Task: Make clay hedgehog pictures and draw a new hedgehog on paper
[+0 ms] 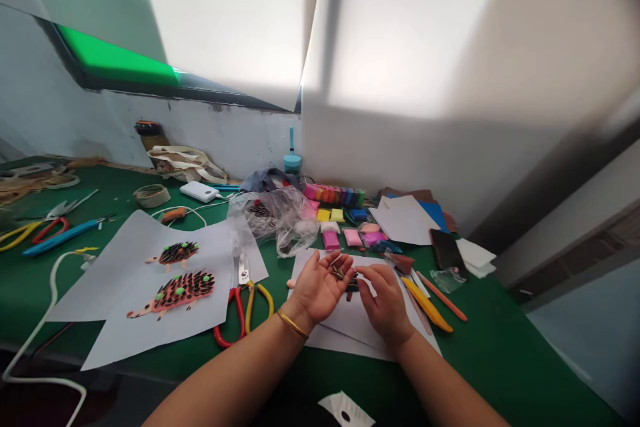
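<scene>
My left hand is turned palm up and cupped, with a few small dark sunflower seeds in it. Close beside it is my right hand, its thumb and fingertips bent together near the left fingers; whatever they pinch is too small to make out. Both hands are above white paper, where a dark, partly hidden figure shows between them. On the left, two finished-looking hedgehogs, a smaller one and a larger one, have dark seed-like spines and green dots on white sheets.
Red-and-yellow-handled scissors lie left of my hands. To the right is a yellow utility knife. Behind are a clear plastic bag, several coloured clay packs and a white power bank. A white cable crosses the green tabletop's left side.
</scene>
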`<state>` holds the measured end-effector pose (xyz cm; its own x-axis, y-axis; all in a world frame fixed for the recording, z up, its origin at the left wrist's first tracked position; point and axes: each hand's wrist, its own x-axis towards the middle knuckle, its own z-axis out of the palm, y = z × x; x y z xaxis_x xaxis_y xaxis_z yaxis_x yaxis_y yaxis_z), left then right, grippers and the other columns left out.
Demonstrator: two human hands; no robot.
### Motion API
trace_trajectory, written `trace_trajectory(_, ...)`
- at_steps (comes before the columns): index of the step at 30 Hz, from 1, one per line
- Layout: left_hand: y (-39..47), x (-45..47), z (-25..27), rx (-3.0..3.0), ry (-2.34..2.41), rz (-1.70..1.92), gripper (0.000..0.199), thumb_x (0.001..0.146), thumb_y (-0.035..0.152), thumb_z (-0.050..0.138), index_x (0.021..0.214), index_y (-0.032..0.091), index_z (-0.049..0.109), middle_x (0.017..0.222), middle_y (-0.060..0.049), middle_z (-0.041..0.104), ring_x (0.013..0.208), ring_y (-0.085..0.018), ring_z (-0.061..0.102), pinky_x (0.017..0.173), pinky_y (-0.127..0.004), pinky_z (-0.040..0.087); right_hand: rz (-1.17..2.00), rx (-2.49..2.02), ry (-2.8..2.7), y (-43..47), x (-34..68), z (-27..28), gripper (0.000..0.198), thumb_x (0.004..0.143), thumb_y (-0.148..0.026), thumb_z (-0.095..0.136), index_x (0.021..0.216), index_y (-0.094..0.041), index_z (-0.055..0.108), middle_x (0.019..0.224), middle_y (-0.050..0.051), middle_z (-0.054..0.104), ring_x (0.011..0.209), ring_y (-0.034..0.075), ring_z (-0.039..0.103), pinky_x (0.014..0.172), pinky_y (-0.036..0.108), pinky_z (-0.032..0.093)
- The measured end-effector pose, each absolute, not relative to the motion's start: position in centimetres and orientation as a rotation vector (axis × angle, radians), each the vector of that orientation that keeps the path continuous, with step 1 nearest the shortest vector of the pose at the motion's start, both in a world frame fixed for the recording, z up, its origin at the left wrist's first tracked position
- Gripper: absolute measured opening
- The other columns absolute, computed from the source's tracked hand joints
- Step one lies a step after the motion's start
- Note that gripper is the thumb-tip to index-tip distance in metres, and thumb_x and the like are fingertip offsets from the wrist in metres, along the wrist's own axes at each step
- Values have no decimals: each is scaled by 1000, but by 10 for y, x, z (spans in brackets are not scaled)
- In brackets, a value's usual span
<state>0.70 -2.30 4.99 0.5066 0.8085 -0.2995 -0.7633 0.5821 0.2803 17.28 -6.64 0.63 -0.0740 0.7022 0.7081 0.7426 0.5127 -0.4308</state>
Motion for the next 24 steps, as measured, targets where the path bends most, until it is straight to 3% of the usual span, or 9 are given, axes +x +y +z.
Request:
trace_trajectory(6, -35, 12, 47, 173, 423, 862, 39, 98, 45, 40, 104, 12, 59, 106, -14, 65, 88, -18, 65, 73, -28, 53, -69, -1180, -1946, -69, 166, 10, 35, 89, -27, 55, 123, -27, 62, 104, 9, 65, 97, 25, 58, 85, 44, 47)
trace_trajectory(11, -38, 12, 44, 198, 447, 841, 38, 97, 45, 42, 105, 12, 59, 105, -13, 65, 80, -15, 64, 67, -25, 50, 17, -1148, -1957, -67, 166, 9, 22, 89, -29, 57, 108, -25, 69, 99, 9, 65, 94, 24, 59, 81, 42, 48)
trace_trajectory(16, -42, 14, 43, 195, 466, 838, 24, 95, 32, 48, 99, 13, 61, 100, -11, 66, 80, -13, 64, 69, -22, 50, 62, -1155, -1928, -68, 163, 11, 14, 90, -28, 56, 89, -24, 69, 89, 7, 65, 86, 22, 59, 77, 39, 48)
trace_trajectory(24, -56, 20, 47, 187, 501, 813, 8, 86, 12, 61, 94, 12, 62, 82, -2, 63, 67, -9, 61, 65, -20, 50, 96, -1126, -1781, -72, 165, 11, 9, 90, -24, 55, 89, -23, 64, 90, 6, 61, 87, 21, 57, 77, 38, 49)
